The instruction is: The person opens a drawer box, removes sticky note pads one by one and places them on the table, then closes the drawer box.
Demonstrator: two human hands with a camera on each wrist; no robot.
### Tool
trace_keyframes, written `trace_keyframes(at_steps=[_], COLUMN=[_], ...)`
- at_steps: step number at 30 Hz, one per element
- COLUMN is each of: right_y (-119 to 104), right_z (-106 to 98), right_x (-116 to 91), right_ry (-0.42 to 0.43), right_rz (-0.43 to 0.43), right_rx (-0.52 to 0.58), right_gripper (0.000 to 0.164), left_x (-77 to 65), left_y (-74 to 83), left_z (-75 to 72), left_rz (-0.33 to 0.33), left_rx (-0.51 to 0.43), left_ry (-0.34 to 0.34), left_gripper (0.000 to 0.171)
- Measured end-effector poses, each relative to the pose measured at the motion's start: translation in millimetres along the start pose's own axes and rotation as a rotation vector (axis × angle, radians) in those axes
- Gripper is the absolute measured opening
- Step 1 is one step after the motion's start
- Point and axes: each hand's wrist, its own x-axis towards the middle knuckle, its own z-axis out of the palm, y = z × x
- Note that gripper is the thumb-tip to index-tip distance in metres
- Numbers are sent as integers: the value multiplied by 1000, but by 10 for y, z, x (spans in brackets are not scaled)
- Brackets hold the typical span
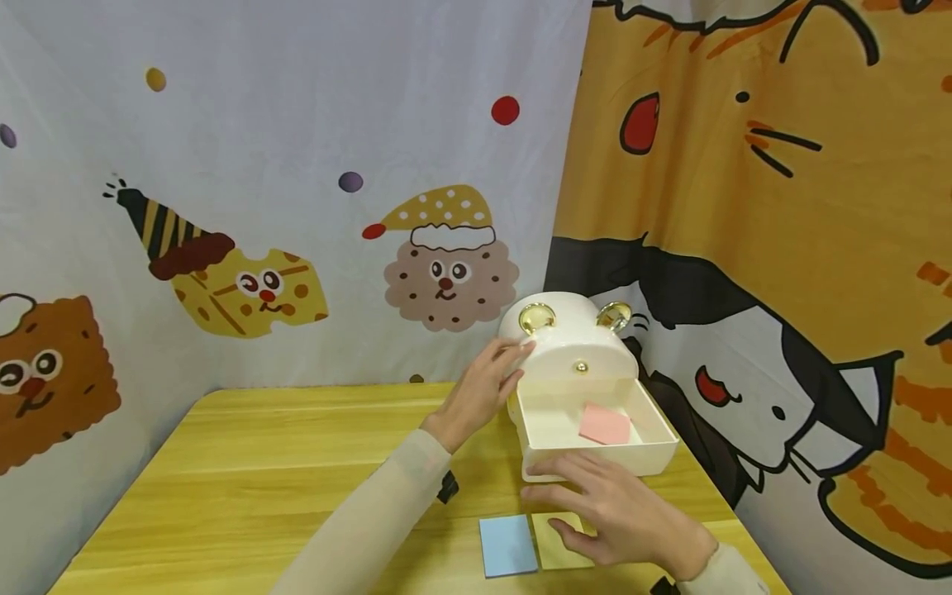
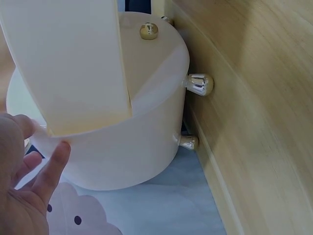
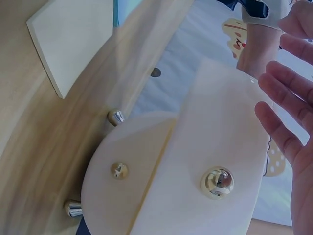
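Observation:
A round-topped white box (image 1: 565, 343) with gold ears stands at the right of the table, its drawer (image 1: 645, 456) pulled out toward me. Inside the drawer lies a pink pad of paper (image 1: 605, 425). My left hand (image 1: 478, 390) touches the box's upper left side with extended fingers; the left wrist view shows its fingertips (image 2: 60, 149) by the drawer's edge. Just in front of the drawer is my right hand (image 1: 621, 514), fingers spread and holding nothing. Partly beneath it lie a blue pad (image 1: 508, 545) and, beside that, a yellow pad (image 1: 547, 549), partly hidden by the thumb.
The yellow wood-grain table (image 1: 297, 471) ends at a printed curtain (image 1: 297, 149) behind and another curtain (image 1: 744, 330) close on the right. A gold knob (image 3: 217, 182) sticks out from the drawer front. Short gold feet (image 2: 200, 84) carry the box.

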Motion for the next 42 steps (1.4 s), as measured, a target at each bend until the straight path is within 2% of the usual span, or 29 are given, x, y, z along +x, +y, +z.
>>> trace_keyframes(at_steps=[7, 14, 17, 31, 37, 42], right_y=[30, 67, 75, 144, 160, 218], right_z=[-53, -94, -115, -219, -238, -262], right_x=[-4, -7, -3, 35, 39, 84], right_ry=[-21, -15, -13, -4, 0, 4], right_rz=[35, 39, 41, 43, 63, 74], right_rx=[2, 1, -5, 4, 1, -9], right_gripper=[44, 68, 66, 36, 38, 44], left_x=[-11, -12, -12, 16, 31, 45], left_y=[10, 16, 14, 22, 38, 42], left_z=[-5, -15, -12, -7, -32, -56], left_rz=[-3, 15, 18, 38, 32, 40], left_rx=[0, 16, 21, 60, 62, 63], left_ry=[-2, -10, -5, -8, -52, -44], left_gripper=[53, 53, 53, 52, 52, 52])
